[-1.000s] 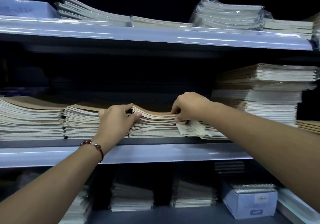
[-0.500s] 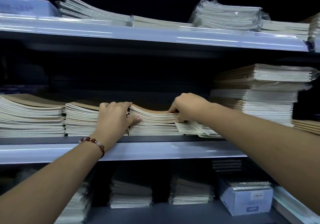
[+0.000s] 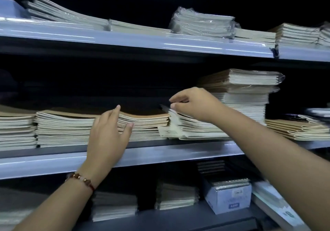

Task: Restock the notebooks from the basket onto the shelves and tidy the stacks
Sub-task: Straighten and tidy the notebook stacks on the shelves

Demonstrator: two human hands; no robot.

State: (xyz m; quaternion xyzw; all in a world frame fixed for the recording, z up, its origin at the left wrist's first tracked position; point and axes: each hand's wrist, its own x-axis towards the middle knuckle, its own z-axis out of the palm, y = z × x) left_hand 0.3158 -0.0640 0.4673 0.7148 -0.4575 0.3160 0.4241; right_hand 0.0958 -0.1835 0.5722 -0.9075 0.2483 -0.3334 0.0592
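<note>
On the middle shelf lie several stacks of brown-covered notebooks. My left hand, with a bead bracelet on the wrist, lies with straight fingers against the left side of the middle stack. My right hand hovers over the slanted, untidy stack to the right of it, thumb and forefinger pinching the lifted corner of that stack's top notebook. The basket is out of sight.
A tall wrapped pile stands behind my right forearm, and a low brown stack lies further right. More stacks fill the top shelf and the bottom shelf, where a white box also sits.
My right hand has risen off the middle stack's right edge and now pinches a corner over the slanted stack. My left hand has straightened its fingers. The view has shifted left.
</note>
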